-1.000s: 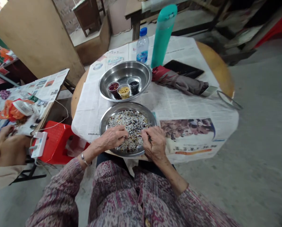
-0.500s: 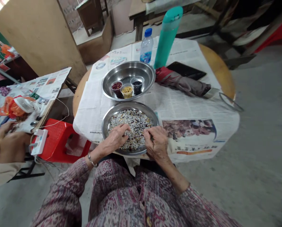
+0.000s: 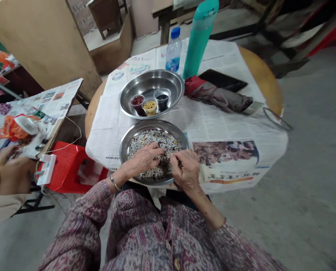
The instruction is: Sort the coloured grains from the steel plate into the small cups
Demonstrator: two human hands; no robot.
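from where i was watching through the head camera, a round table (image 3: 266, 81) took up the most room, its top mostly covered by newspaper sheets (image 3: 235, 126). to my left stood a red stool (image 3: 67, 160).

on the newspaper i had two steel basins, one behind the other. the far basin (image 3: 177, 90) sat just beyond the near basin (image 3: 185, 141). to the right of the far one lay a grey and red folded umbrella (image 3: 221, 96), with a dark flat tablet-like object (image 3: 224, 79) behind it. a tall teal bottle (image 3: 200, 43) and a shorter blue-capped water bottle (image 3: 174, 54) stood behind the far basin.

my right hand (image 3: 186, 169) was at the near basin's right side, fingers curled in, thumb against the bent forefinger; whatever that grip enclosed, i couldn't tell. my left hand (image 3: 143, 160) reached over the left part of the basin, fingers bent and close together, tips down at the grains; whether they pinched any, i couldn't tell.

three clear cups stood together in the far basin: a dark red one (image 3: 137, 103), a yellow one (image 3: 150, 107) and a black one (image 3: 162, 99). smallest of all, the mixed grains (image 3: 146, 137), mostly white with dark and yellow bits, lay spread across the near basin's floor.
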